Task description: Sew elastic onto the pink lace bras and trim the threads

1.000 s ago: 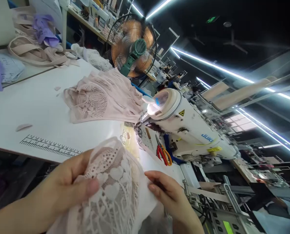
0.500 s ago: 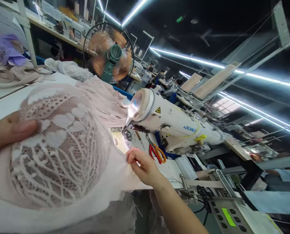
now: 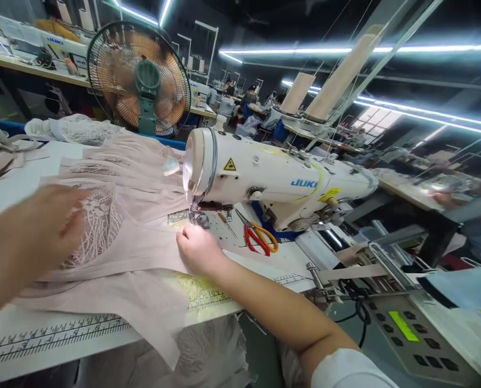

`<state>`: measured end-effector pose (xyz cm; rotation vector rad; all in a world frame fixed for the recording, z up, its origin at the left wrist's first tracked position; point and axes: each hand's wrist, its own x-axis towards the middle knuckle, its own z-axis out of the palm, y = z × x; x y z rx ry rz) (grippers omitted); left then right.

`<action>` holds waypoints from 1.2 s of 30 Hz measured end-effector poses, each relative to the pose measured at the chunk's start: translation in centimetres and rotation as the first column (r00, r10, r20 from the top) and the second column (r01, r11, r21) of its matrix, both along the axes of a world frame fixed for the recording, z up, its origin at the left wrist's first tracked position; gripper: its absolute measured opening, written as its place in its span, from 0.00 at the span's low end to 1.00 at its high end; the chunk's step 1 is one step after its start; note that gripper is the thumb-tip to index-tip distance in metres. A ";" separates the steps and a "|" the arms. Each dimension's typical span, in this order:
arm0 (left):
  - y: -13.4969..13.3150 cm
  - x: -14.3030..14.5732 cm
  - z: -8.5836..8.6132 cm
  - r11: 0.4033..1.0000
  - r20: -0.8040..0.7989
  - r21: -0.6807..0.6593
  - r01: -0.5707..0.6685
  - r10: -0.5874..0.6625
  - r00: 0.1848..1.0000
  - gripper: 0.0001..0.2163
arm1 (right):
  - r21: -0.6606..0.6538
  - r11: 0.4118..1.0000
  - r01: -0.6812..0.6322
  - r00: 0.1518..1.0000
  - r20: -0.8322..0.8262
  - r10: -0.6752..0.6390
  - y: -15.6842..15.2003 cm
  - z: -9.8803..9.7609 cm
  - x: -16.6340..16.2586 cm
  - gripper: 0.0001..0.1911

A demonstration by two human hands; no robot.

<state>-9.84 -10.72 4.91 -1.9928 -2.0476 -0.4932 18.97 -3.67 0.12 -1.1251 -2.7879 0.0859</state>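
Well, fabric (image 3: 143, 248) at JUKI machine (image 3: 260, 170)

Blue JUKI lettering (image 3: 304, 183) on my sewing machine (image 3: 264, 172).
At its nine o'clock, a yellow warning triangle (image 3: 229, 164); at ten o'clock in my view, another machine (image 3: 58, 47) reads JUKI. At eight, my surface (image 3: 276, 264) bears a ruler scale (image 3: 54, 338), its figures too small to read.

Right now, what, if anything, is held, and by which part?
The right hand holds the pink garment by its right end; whether the blurred left hand holds anything is unclear.
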 end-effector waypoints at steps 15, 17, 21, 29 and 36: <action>2.8 13.8 -4.6 0.813 -0.170 -0.296 0.501 -0.561 0.810 0.22 | 0.015 0.965 -0.261 0.933 -0.255 0.256 -5.4 -1.1 7.9 0.16; 2.7 14.7 -3.6 0.840 -0.223 -0.352 0.412 -0.503 0.835 0.22 | 0.003 0.962 -0.273 0.923 -0.280 0.263 -6.1 -1.2 8.7 0.17; 3.2 16.1 -2.4 0.867 -0.283 -0.405 0.290 -0.421 0.862 0.19 | -0.026 0.954 -0.298 0.913 -0.298 0.277 -6.7 -1.5 9.1 0.17; 5.2 16.4 -2.9 0.887 -0.224 -0.388 0.248 -0.352 0.909 0.19 | 0.035 0.951 -0.308 0.900 -0.314 0.303 -5.7 -1.8 7.8 0.18; 5.8 16.3 -3.0 0.884 -0.192 -0.389 0.260 -0.354 0.915 0.19 | 0.087 0.954 -0.285 0.903 -0.308 0.298 -5.4 -1.6 7.0 0.17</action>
